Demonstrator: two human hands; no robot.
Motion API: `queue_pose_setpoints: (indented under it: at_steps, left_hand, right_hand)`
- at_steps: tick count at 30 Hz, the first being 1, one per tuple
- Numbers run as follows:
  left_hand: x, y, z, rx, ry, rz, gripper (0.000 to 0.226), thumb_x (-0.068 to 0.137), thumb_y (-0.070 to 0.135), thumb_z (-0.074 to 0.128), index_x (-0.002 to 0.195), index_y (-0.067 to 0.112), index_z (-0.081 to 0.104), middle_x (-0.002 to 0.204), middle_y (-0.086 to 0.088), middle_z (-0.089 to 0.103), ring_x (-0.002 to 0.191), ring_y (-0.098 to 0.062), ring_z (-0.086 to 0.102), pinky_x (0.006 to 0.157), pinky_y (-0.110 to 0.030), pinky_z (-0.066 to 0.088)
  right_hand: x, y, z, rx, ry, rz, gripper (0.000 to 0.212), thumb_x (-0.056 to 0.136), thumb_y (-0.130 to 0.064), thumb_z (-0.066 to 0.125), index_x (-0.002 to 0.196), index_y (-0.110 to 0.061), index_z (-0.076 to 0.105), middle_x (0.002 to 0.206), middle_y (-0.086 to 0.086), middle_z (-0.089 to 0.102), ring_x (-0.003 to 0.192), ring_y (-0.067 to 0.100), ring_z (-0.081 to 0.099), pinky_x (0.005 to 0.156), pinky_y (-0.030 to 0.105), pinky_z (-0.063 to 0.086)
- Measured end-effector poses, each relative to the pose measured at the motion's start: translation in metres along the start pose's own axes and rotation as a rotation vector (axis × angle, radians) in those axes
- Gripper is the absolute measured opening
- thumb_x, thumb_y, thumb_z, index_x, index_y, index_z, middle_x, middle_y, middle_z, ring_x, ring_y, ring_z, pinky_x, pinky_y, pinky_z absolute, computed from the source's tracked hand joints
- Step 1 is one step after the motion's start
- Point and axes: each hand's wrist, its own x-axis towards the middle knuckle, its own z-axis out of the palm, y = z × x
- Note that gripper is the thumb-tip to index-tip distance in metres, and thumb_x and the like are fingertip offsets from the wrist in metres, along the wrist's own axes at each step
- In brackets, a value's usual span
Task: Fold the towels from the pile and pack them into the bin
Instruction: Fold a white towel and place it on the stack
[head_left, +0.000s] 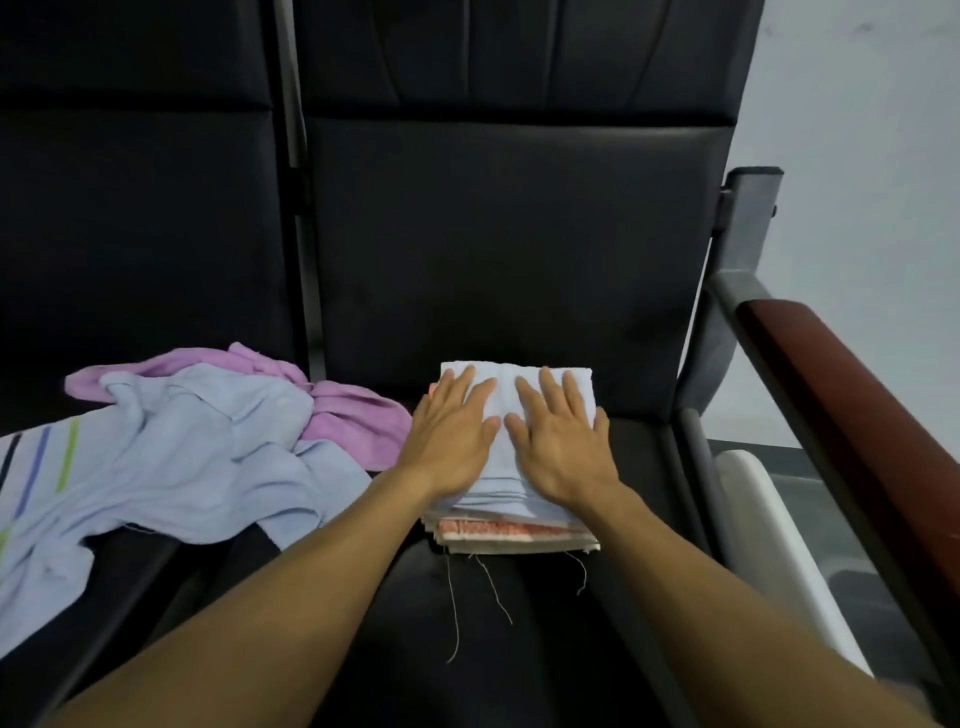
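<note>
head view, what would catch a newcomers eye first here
Two flat hands, left hand and right hand, press side by side on a folded pale blue towel topping a small stack on the black seat. To the left sprawls an unfolded pile, lilac and pale blue.

my left hand (451, 441): flat, palm down, fingers straight and spread | my right hand (558, 441): same, just beside it | both forearms stretched forward, converging
</note>
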Motion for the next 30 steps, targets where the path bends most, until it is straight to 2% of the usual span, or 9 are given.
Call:
queue_pose_setpoints:
  at_steps: [7, 10, 12, 14, 17, 19, 23, 27, 30]
  left_hand:
    - [0.004, -0.015, 0.044, -0.052, 0.078, -0.029, 0.055, 0.109, 0.038, 0.020, 0.161, 0.029, 0.002, 0.168, 0.012, -0.012, 0.152, -0.012, -0.021, 0.127, -0.044, -0.002]
    - [0.010, -0.014, 0.039, -0.028, -0.007, -0.058, 0.056, 0.109, 0.039, 0.018, 0.161, 0.030, -0.001, 0.167, 0.013, -0.016, 0.152, -0.013, -0.023, 0.126, -0.047, -0.002]
    - [0.007, -0.011, 0.022, 0.003, -0.090, -0.069, 0.058, 0.109, 0.042, 0.021, 0.161, 0.030, -0.002, 0.167, 0.012, -0.017, 0.153, -0.015, -0.022, 0.125, -0.049, -0.003]
    - [-0.001, -0.013, 0.005, 0.009, -0.086, -0.062, 0.062, 0.108, 0.043, 0.031, 0.161, 0.026, 0.005, 0.169, 0.007, -0.008, 0.155, -0.019, -0.010, 0.126, -0.049, 0.002]
    - [-0.032, -0.036, -0.025, 0.018, 0.107, -0.096, 0.059, 0.101, 0.041, 0.052, 0.153, 0.022, 0.030, 0.159, -0.004, 0.027, 0.145, -0.027, 0.025, 0.119, -0.041, 0.025]
    - [-0.057, -0.064, -0.039, 0.095, 0.142, -0.200, 0.057, 0.096, 0.039, 0.059, 0.146, 0.023, 0.038, 0.150, -0.006, 0.034, 0.135, -0.029, 0.034, 0.109, -0.041, 0.034]
    - [-0.105, -0.118, -0.046, 0.143, 0.038, -0.433, 0.067, 0.089, 0.030, 0.068, 0.146, 0.024, 0.032, 0.149, -0.007, 0.025, 0.133, -0.031, 0.031, 0.103, -0.043, 0.039]
    - [-0.135, -0.144, -0.043, -0.003, 0.023, -0.420, 0.055, 0.095, 0.022, 0.063, 0.145, 0.023, 0.040, 0.144, -0.001, 0.039, 0.125, -0.028, 0.041, 0.103, -0.042, 0.040]
    - [-0.146, -0.147, -0.047, -0.122, 0.147, -0.436, 0.045, 0.092, 0.010, 0.060, 0.134, 0.024, 0.052, 0.122, 0.009, 0.049, 0.121, -0.022, 0.048, 0.104, -0.037, 0.041]
  right_hand:
    - [0.001, 0.014, 0.033, 0.025, 0.099, 0.035, 0.057, 0.105, -0.051, 0.018, 0.159, -0.035, 0.010, 0.168, -0.010, -0.004, 0.153, 0.010, -0.014, 0.121, 0.052, 0.014]
    - [0.003, 0.013, 0.027, 0.012, 0.043, 0.050, 0.057, 0.106, -0.049, 0.018, 0.159, -0.033, 0.011, 0.168, -0.008, -0.002, 0.153, 0.013, -0.012, 0.120, 0.057, 0.010]
    - [0.005, 0.003, 0.015, -0.098, 0.010, 0.060, 0.053, 0.106, -0.043, 0.022, 0.157, -0.026, 0.022, 0.165, -0.001, 0.012, 0.153, 0.021, 0.002, 0.116, 0.065, 0.008]
    - [0.004, -0.013, 0.003, -0.258, 0.105, 0.013, 0.043, 0.103, -0.032, 0.036, 0.143, -0.017, 0.042, 0.151, 0.006, 0.034, 0.141, 0.027, 0.027, 0.114, 0.063, 0.018]
    - [-0.005, -0.061, -0.003, -0.163, 0.237, -0.213, 0.037, 0.091, -0.018, 0.057, 0.128, -0.016, 0.056, 0.135, 0.007, 0.044, 0.124, 0.028, 0.042, 0.102, 0.043, 0.037]
    - [-0.012, -0.098, 0.010, -0.015, 0.093, -0.285, 0.040, 0.089, -0.014, 0.059, 0.128, -0.016, 0.057, 0.132, 0.007, 0.048, 0.119, 0.029, 0.047, 0.095, 0.040, 0.042]
    - [-0.020, -0.155, 0.061, 0.219, -0.172, -0.257, 0.041, 0.093, -0.020, 0.062, 0.133, -0.013, 0.055, 0.135, 0.010, 0.054, 0.120, 0.027, 0.056, 0.100, 0.035, 0.044]
    - [-0.026, -0.184, 0.104, 0.160, -0.240, -0.223, 0.053, 0.094, -0.027, 0.066, 0.137, -0.008, 0.043, 0.135, 0.012, 0.038, 0.123, 0.031, 0.044, 0.102, 0.040, 0.043]
    - [-0.024, -0.191, 0.112, 0.115, -0.208, -0.188, 0.027, 0.094, -0.021, 0.061, 0.115, -0.009, 0.050, 0.122, 0.010, 0.040, 0.113, 0.031, 0.048, 0.091, 0.042, 0.047]
